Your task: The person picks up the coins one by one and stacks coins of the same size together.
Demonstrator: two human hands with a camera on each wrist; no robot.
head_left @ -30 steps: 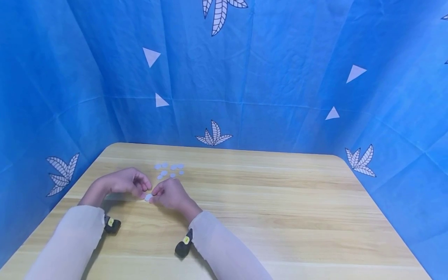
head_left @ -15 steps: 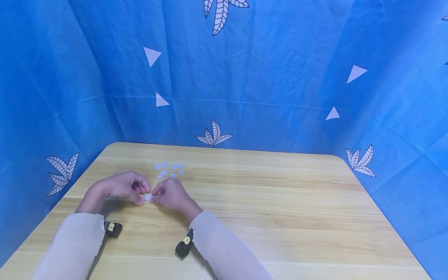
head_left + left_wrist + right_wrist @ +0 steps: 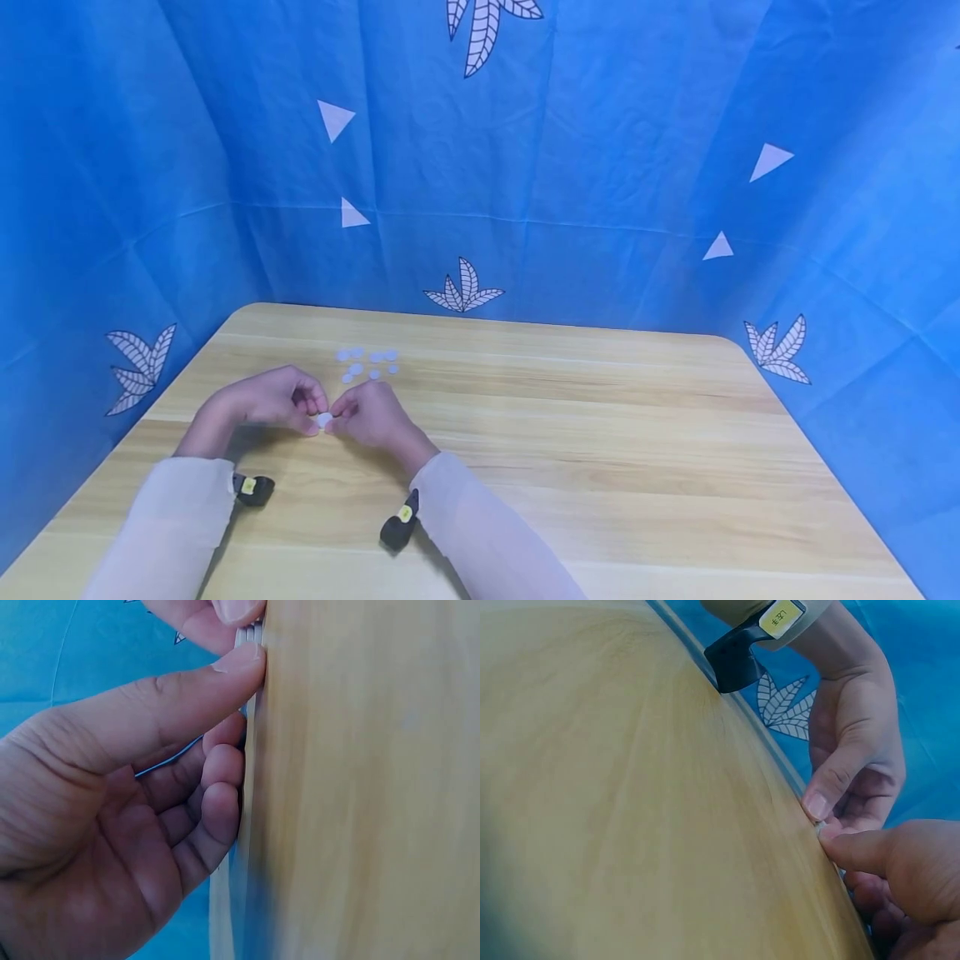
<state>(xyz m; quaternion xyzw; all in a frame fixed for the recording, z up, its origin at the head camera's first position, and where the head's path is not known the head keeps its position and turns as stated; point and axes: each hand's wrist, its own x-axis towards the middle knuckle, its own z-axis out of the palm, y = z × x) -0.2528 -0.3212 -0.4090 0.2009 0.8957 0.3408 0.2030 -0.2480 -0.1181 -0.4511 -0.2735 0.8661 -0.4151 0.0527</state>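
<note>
A small stack of white round discs stands on the table between my two hands, left of the middle in the head view. My left hand pinches the stack from the left, its thumb on the near side. From the right, my right hand holds it with thumb and fingertips. The left wrist view shows the thin edges of several stacked discs between the thumbs. In the right wrist view the discs are mostly hidden by fingertips. Several loose white discs lie flat beyond the hands.
The light wood table extends far to the right of the hands. Blue cloth with leaf and triangle prints hangs around its back and sides. Each wrist carries a black camera.
My left hand's fingers have drawn back a little and then closed in on the stack from the left. The right hand has stayed at the stack; the view has shifted slightly.
</note>
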